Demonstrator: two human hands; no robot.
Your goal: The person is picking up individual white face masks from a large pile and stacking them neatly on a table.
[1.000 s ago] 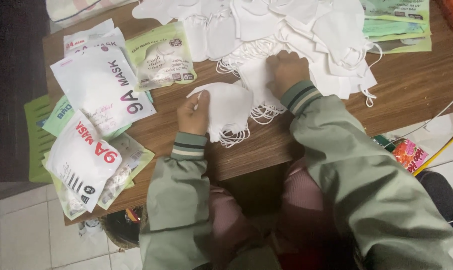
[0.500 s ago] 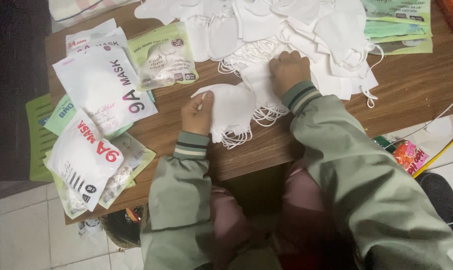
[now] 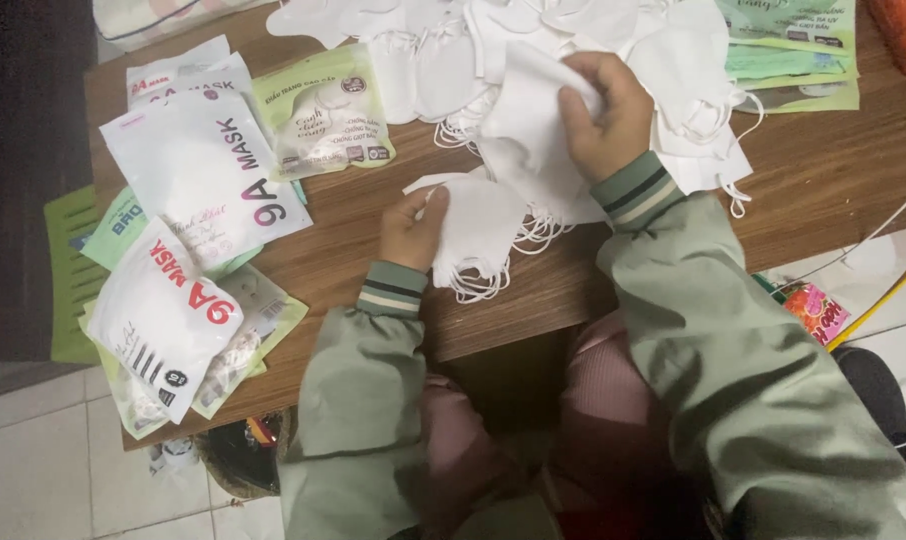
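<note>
1. Head view, largest first: the wooden table is filling the upper part of the frame. It is sitting in the same place as a second ago, with the person's green sleeves reaching up onto it from the bottom edge.

2. Across the top centre, the heap of loose white masks is spreading out, its ear loops trailing over the wood. The heap is looking much as it did in the earlier frames, only disturbed under the right hand.

3. On the left of the frame, the white mask pouches are lying overlapped, with a green-printed pouch just beside them near the top. None of these is shifting between the frames.

4. At centre, the small stack of white masks is resting near the table's front edge, loops hanging toward the person. It is staying where it was half a second ago.

5. The right hand is the main change: earlier it was lying flat on the heap, and now it is closing around a single white mask and lifting it clear at upper centre. One more mask is being separated from the heap.

6. The left hand is pinching the left edge of the stack between thumb and fingers, keeping the same narrow hold as before and steadying it.
</note>
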